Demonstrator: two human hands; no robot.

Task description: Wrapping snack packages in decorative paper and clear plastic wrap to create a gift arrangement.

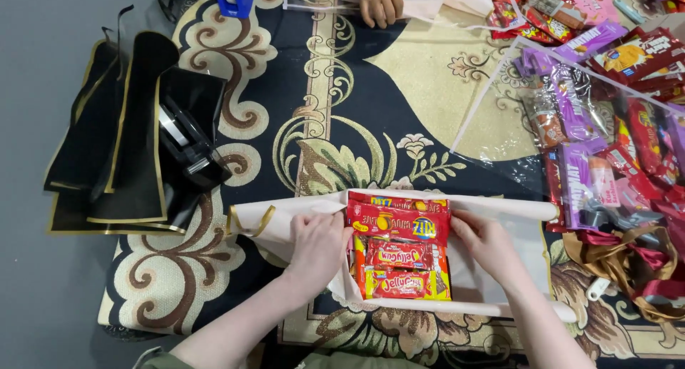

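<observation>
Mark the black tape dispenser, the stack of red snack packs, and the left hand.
black tape dispenser (187, 142): head view, on its dark body.
stack of red snack packs (401, 246): head view, on the middle pack's front.
left hand (316, 246): head view, on the back of the hand.

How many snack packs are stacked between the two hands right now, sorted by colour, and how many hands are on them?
Red cracker packs: 2
Red and yellow candy packs: 2
Hands touching the stack: 2, the left hand and the right hand
Total: 4 packs visible, lying on pale wrapping paper; any hidden beneath cannot be told.
</observation>
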